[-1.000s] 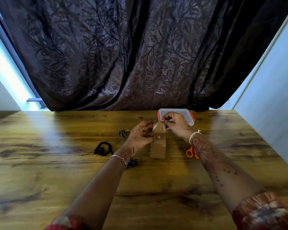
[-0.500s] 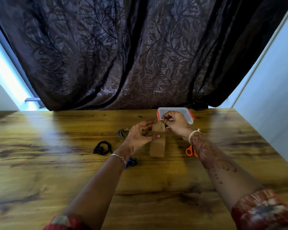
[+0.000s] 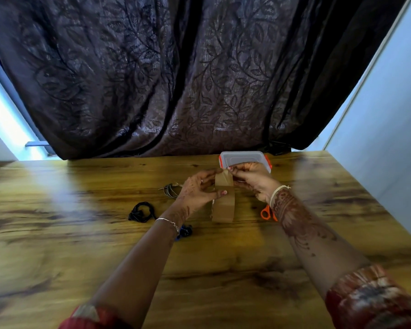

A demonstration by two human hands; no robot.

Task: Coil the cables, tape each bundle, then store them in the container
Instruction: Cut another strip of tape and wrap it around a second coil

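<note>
A roll of brown tape (image 3: 223,206) stands on edge in the middle of the wooden table (image 3: 81,233). My left hand (image 3: 199,189) grips its upper part, thumb across the front. My right hand (image 3: 252,178) pinches the free end of the tape at the top of the roll. A black coiled cable (image 3: 140,212) lies left of the roll, a grey coiled cable (image 3: 171,190) lies behind my left hand, and a blue cable (image 3: 184,232) shows partly under my left wrist. The clear container (image 3: 244,159) with orange clips sits at the far edge.
Orange-handled scissors (image 3: 266,213) lie right of the tape, partly hidden by my right forearm. A dark patterned curtain (image 3: 176,79) hangs behind the table's far edge. A pale wall (image 3: 389,115) runs along the right side.
Both hands have stayed at the roll; my right hand has shifted slightly as it picks at the tape end. The cables and container have not moved.
</note>
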